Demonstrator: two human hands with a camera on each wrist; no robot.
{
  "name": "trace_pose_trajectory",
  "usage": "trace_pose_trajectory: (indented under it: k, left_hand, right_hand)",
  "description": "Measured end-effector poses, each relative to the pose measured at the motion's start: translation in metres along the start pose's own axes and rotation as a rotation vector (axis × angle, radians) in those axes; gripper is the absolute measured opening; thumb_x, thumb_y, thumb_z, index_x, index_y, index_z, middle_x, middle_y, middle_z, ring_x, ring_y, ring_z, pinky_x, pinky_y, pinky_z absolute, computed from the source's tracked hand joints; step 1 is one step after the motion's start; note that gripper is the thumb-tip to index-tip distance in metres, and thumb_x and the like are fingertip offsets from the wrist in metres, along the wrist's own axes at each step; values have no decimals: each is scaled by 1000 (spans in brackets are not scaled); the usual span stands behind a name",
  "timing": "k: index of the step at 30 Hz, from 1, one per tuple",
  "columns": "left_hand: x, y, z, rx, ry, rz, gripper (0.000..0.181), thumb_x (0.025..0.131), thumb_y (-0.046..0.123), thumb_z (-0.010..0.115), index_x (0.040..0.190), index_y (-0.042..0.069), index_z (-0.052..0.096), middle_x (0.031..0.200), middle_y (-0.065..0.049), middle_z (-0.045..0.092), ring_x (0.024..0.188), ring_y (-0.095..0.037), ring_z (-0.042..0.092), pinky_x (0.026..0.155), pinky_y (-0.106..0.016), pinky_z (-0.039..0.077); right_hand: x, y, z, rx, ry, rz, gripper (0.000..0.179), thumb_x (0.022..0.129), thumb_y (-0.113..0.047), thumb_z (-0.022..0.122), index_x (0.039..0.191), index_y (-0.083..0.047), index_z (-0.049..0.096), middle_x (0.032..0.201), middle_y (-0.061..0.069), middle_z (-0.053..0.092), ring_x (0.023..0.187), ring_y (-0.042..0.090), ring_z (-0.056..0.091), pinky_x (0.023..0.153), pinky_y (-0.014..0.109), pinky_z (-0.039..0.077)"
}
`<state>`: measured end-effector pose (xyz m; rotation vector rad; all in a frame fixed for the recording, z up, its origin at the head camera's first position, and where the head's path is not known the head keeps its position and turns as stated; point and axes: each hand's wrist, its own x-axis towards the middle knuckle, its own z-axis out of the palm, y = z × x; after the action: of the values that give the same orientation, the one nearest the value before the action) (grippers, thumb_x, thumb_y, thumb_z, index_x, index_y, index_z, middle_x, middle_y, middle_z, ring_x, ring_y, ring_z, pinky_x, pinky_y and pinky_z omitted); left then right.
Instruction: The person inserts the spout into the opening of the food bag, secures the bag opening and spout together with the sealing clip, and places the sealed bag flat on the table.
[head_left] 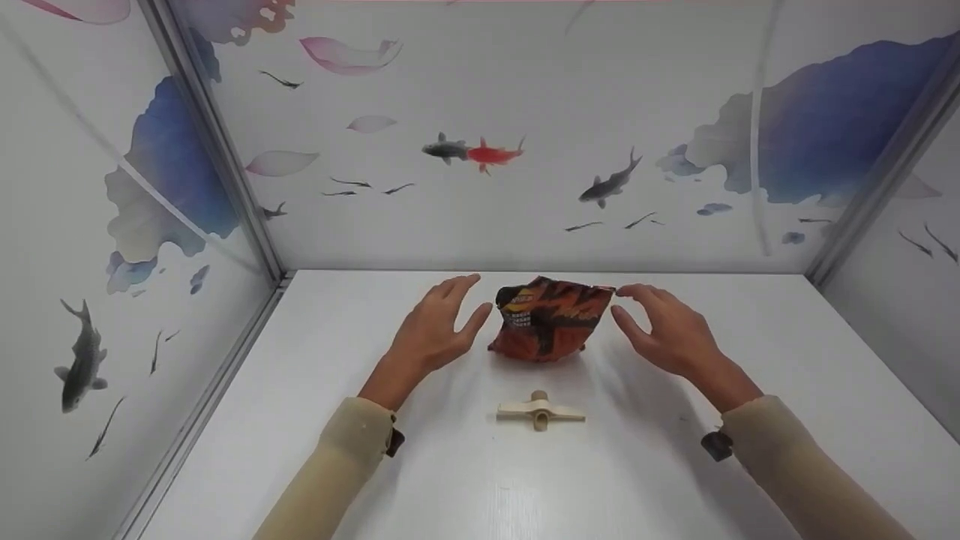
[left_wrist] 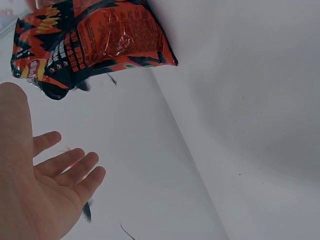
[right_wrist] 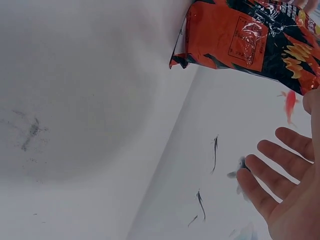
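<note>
A red-and-black snack bag (head_left: 551, 322) stands on the white table between my two hands, its upper edge crumpled. My left hand (head_left: 435, 326) is held beside the bag's left side, fingers extended and thumb pointing at it. In the left wrist view, a gap shows between the thumb and the bag (left_wrist: 120, 37). My right hand (head_left: 671, 330) is at the bag's upper right corner, fingertips right at its edge. The right wrist view shows those fingers spread, with the thumb tip overlapping the corner of the bag (right_wrist: 225, 35).
Nearer to me on the table (head_left: 420, 480) lies a small beige cross-shaped piece (head_left: 540, 411) with a short tube through its middle. White panels (head_left: 480, 225) printed with fish and petals stand behind the table and along both sides.
</note>
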<state>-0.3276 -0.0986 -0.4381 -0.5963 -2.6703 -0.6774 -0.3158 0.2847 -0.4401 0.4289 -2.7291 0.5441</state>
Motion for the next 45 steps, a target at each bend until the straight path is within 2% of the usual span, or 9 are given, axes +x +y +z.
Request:
trace_pose_trajectory:
  k: [6, 12, 17, 23, 30, 37, 45]
  left_hand:
    - [-7, 4, 3, -14, -4, 19, 65, 111, 62, 47, 163, 23, 49, 162, -4, 56, 150, -26, 56, 121, -50, 50]
    - [-13, 5, 5, -22, 0, 39, 65, 111, 62, 47, 162, 22, 50, 160, -4, 58, 149, -25, 57, 120, -48, 51]
    - [-18, 6, 8, -35, 3, 58, 63, 111, 60, 48, 159, 19, 53, 157, -5, 61, 147, -24, 59, 119, -47, 53]
    - [-24, 5, 12, -44, -12, 53, 64, 111, 62, 47, 159, 19, 53, 156, -5, 61, 146, -24, 60, 118, -47, 53]
    - [-31, 5, 17, -63, -23, 61, 63, 111, 60, 50, 159, 20, 53, 155, -4, 62, 145, -22, 60, 118, -45, 53]
    - [-40, 7, 20, -83, -53, 68, 62, 111, 59, 50, 158, 19, 54, 154, -3, 63, 145, -21, 61, 118, -44, 53]
    - [-43, 12, 24, -115, -75, 106, 59, 111, 56, 52, 156, 18, 55, 151, -3, 64, 141, -21, 64, 116, -44, 55]
  right_hand:
    - [-6, -2, 5, 6, 22, 0, 38, 112, -44, 56, 139, -18, 65, 136, 14, 72, 124, 36, 69, 97, 64, 59]
    - [-11, -2, 13, 16, 63, -49, 27, 111, -41, 61, 126, -20, 69, 124, 8, 75, 110, 30, 73, 88, 57, 62]
    - [-16, -1, 19, 35, 91, -89, 20, 109, -36, 63, 119, -21, 71, 117, 5, 76, 105, 25, 74, 85, 51, 63]
    - [-20, -5, 23, 31, 101, -117, 15, 108, -35, 66, 116, -23, 71, 112, 0, 76, 101, 20, 73, 82, 45, 64]
    - [-23, -10, 26, 23, 82, -130, 11, 105, -33, 70, 115, -26, 71, 110, -4, 76, 100, 18, 73, 80, 40, 64]
    - [-28, -13, 34, 27, 59, -172, 11, 103, -28, 72, 114, -25, 71, 109, -7, 77, 98, 16, 75, 77, 37, 63]
    - [-31, -16, 35, 40, 50, -222, 12, 102, -24, 73, 113, -28, 71, 110, -10, 77, 95, 13, 75, 75, 32, 63]
